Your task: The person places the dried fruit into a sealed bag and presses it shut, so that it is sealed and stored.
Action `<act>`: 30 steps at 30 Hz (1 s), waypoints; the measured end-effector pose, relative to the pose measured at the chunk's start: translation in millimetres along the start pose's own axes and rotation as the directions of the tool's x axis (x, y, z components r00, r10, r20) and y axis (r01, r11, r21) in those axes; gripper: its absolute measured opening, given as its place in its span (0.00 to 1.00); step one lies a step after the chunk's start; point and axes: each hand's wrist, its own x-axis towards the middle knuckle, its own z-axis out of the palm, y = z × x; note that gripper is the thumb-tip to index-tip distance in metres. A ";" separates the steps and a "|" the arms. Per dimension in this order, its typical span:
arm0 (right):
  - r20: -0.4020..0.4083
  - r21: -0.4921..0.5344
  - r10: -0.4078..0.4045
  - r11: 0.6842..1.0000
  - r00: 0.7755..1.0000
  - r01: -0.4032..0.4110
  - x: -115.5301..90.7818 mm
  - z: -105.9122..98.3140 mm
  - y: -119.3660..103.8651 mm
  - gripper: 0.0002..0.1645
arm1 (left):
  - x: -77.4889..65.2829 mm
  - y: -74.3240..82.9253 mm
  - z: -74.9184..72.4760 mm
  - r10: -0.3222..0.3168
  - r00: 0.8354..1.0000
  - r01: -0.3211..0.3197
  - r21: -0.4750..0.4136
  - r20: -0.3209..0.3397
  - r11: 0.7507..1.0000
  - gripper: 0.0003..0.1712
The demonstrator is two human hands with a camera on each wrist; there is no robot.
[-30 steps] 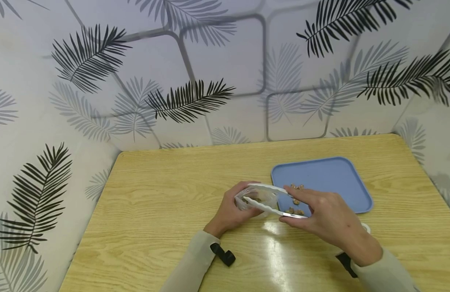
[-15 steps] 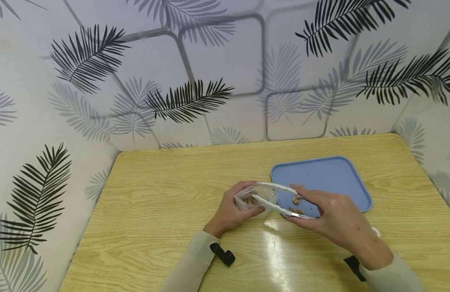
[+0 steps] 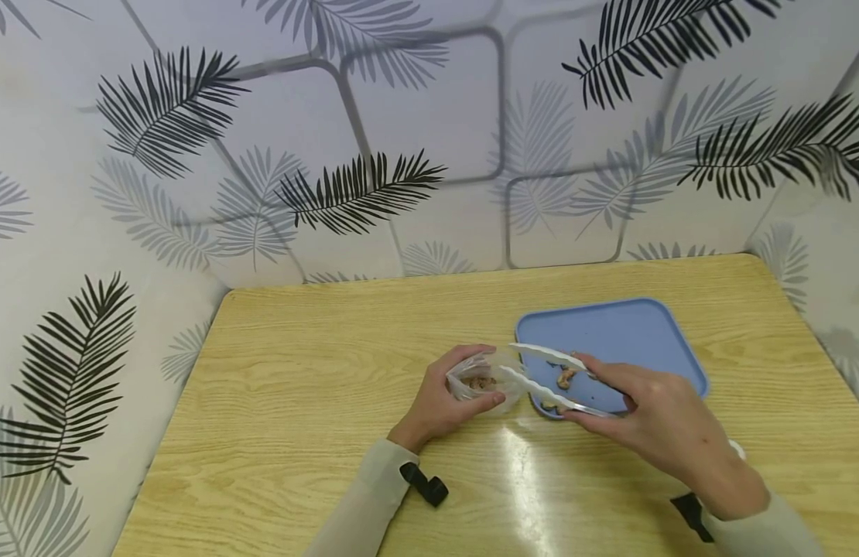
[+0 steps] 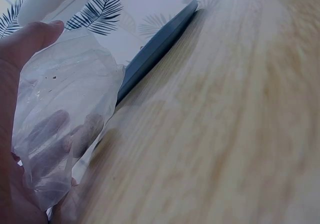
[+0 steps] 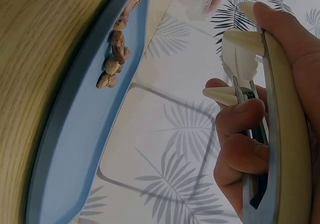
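My left hand holds a clear plastic bag with its mouth spread, thumb on the near side. Brown peanuts lie inside it, blurred through the plastic in the left wrist view. In my right hand are tongs with white scalloped tips. Their two arms stand apart with nothing visible between them, the tips close to the bag's mouth and above the tray's left end. Several unshelled peanuts lie on the blue tray, partly hidden by the tongs in the head view.
The tray rests on a light wood-grain table, right of the bag. Behind the table rises a wall with a leaf pattern. Black straps sit on both wrists.
My right hand has drawn the tongs to the right, so their tips have left the inside of the bag's mouth. The left hand and bag stay nearly still.
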 end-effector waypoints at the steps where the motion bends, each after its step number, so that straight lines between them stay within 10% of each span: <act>1: -0.004 0.003 0.002 1.000 1.000 -0.002 -0.6 -0.4 1.0 0.42 | 0.2 -0.1 -0.3 0.000 1.000 0.000 0.002 0.000 1.000 0.38; 30: -0.052 -0.044 0.067 0.997 0.996 -0.069 -28.9 -1.0 20.9 0.53 | 0.4 -1.7 -0.3 -0.007 1.000 0.007 -0.002 0.008 1.000 0.37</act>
